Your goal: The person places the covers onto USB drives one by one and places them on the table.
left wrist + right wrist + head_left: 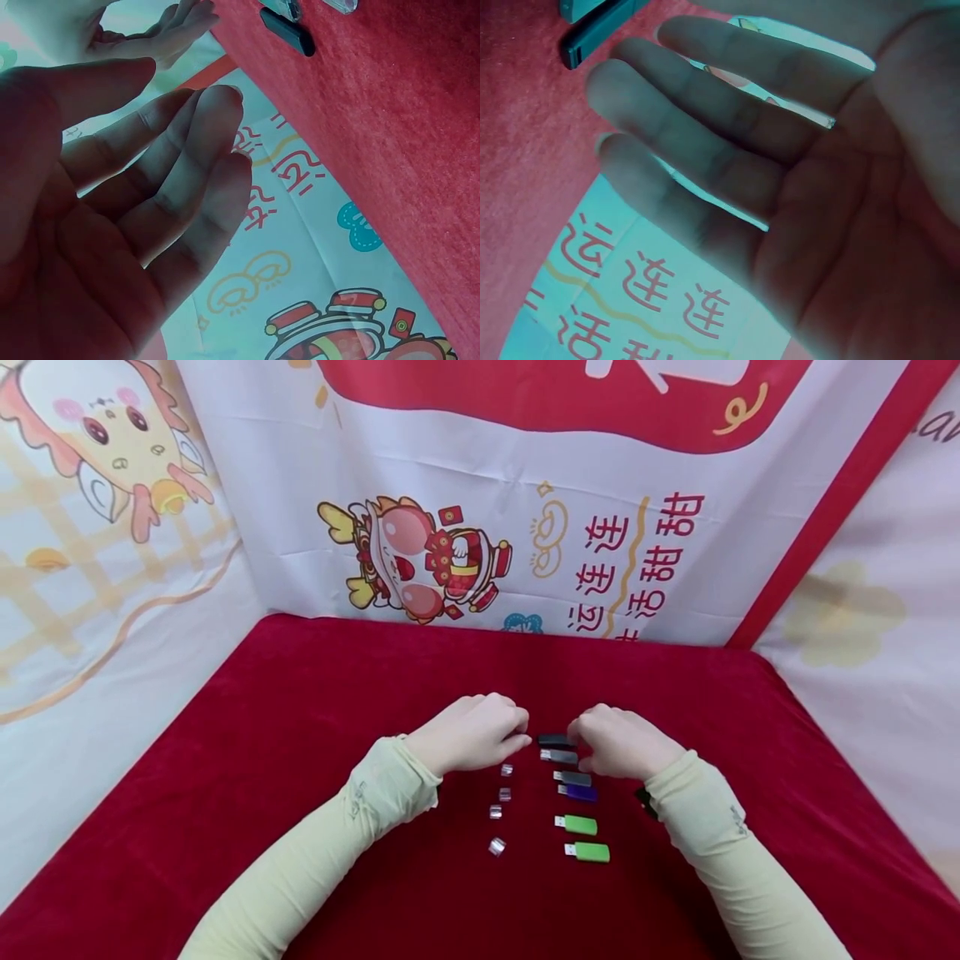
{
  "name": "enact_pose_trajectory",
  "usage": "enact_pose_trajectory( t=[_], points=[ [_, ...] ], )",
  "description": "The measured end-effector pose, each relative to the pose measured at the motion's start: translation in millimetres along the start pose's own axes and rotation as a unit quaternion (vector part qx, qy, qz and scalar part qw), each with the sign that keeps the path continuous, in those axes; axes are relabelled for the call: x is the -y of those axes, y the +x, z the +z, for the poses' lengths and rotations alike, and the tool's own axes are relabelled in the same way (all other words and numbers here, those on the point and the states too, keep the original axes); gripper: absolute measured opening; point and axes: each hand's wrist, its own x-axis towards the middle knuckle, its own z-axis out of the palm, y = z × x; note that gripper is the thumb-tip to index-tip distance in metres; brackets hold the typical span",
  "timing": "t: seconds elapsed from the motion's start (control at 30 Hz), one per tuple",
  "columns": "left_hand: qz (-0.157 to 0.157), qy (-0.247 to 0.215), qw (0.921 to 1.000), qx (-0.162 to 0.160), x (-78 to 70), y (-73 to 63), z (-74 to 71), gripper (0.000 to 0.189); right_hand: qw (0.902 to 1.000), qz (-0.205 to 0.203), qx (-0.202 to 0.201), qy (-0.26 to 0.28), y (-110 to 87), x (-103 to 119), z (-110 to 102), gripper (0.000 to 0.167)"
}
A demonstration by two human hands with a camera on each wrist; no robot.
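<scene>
A column of USB sticks lies on the red cloth: a black one (553,740), two grey ones (562,757), a purple one (581,792) and two green ones (592,852). Left of them is a column of several small clear caps (505,794). My left hand (480,731) hovers just left of the black stick, above the topmost cap; its fingers are loosely bent and hold nothing in the left wrist view. At the right end of the black and grey sticks is my right hand (618,742). Its fingers (682,120) lie extended, with nothing in the palm.
The red cloth (337,677) covers the table up to a printed fabric backdrop (480,452), with more fabric at both sides. A dark object (647,802) shows partly under my right wrist.
</scene>
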Motion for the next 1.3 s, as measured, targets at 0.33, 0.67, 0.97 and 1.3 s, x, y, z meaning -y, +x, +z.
enact_pose_trajectory(
  t=[0.33, 0.67, 0.97, 1.3],
  points=[
    [-0.004, 0.014, 0.9999, 0.007, 2.8, 1.2, 0.4, 0.014, 0.9992, 0.000, 0.036, 0.013, 3.6, 3.4, 5.6, 0.016],
    [-0.004, 0.016, 0.9998, 0.008, 4.0, 2.0, 0.7, 0.012, 0.9994, -0.022, 0.026, -0.003, 7.8, 3.6, 10.8, 0.017],
    [-0.013, 0.005, 0.9997, 0.022, 4.1, 2.2, 2.1, 0.014, 0.9988, -0.048, 0.012, -0.006, 11.3, 3.9, 20.4, 0.030],
    [-0.010, -0.004, 0.9996, 0.026, 4.5, 2.5, 3.1, 0.012, 0.9982, -0.054, -0.008, -0.025, 12.7, 5.4, 28.6, 0.042]
  ],
)
